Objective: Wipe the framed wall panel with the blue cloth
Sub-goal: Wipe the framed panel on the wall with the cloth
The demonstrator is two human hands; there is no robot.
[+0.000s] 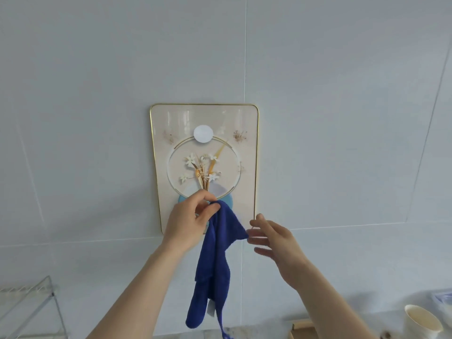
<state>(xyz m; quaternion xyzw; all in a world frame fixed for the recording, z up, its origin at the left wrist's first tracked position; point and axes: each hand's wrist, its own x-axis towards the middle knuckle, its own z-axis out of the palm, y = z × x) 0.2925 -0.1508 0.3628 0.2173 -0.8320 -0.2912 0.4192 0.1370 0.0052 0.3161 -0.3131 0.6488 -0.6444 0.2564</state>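
Observation:
The framed wall panel hangs on the pale tiled wall, cream with a thin gold rim, a flower picture and a white round disc near its top. My left hand pinches the top corner of the blue cloth in front of the panel's lower part. The cloth hangs down long and loose below that hand. My right hand is to the right of the cloth with its fingers spread, its fingertips at the cloth's right edge, gripping nothing that I can see.
A wire rack stands at the lower left. At the lower right are a white paper cup, a wooden piece and a clear bag on a counter.

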